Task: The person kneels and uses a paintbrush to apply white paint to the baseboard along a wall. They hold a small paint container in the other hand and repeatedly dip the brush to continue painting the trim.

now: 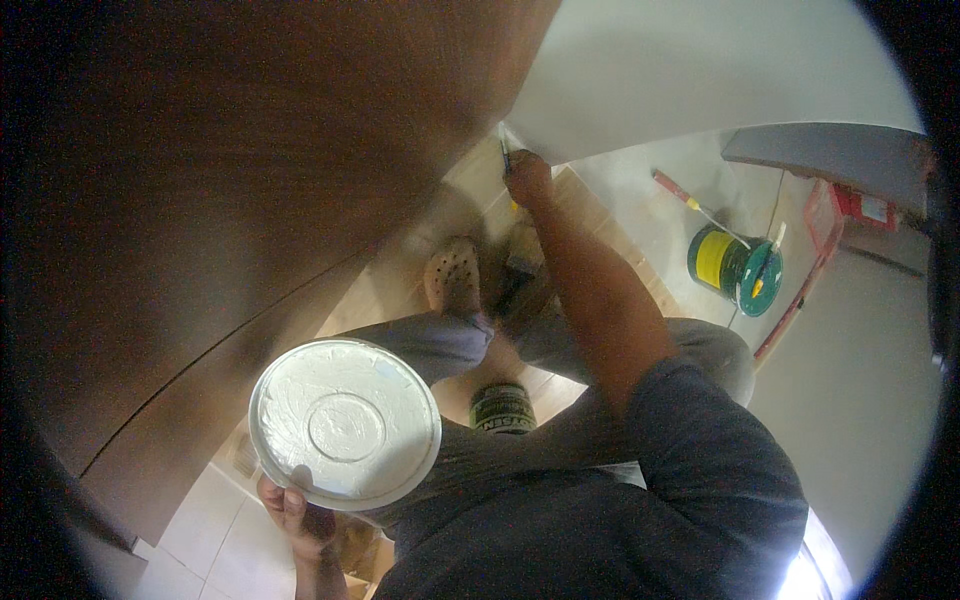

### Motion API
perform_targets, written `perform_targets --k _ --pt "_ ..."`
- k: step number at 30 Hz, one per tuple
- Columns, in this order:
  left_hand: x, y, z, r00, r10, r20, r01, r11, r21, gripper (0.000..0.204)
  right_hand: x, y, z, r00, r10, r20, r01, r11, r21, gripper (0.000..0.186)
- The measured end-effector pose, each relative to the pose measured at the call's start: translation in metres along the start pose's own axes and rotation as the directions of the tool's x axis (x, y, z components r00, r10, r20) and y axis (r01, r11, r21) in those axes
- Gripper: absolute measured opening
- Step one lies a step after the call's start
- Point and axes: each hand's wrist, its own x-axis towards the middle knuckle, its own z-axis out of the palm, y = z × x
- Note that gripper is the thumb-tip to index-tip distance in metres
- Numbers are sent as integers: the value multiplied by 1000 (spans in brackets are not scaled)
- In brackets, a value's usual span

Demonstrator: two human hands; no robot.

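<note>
My left hand grips the rim of a round white lid, its thumb on the upper face. Smeared white paste coats the lid, which is held level in front of my left thigh. My right arm reaches far forward, and my right hand is closed round a thin tool with a dark handle. The tool's pale tip is at the low corner where a brown wood-grain panel meets a white wall. Whether that tip is a brush or a blade is too small to tell.
A green tin with a yellow band stands at the right, with a red-handled tool leaning by it. Behind are a red frame-like object and a grey ledge. Another dark green tin sits between my legs, beyond it my perforated shoe.
</note>
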Motion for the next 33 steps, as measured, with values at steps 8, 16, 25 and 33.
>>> perform_targets --k 8,16,25,33 --pt "3 -3 -12 997 -11 76 10 1000 16 59 9 5 10 988 151 15 -151 987 59 28" --pt "6 0 -5 994 39 98 -43 998 35 48 13 19 27 954 299 15 -299 949 100 29" --pt "4 1 -6 994 16 106 -17 1000 12 56 -60 7 12 944 330 -3 -304 875 377 27" --pt "7 -3 -11 993 27 117 -34 998 56 61 -2 9 9 993 115 29 -116 993 2 25"
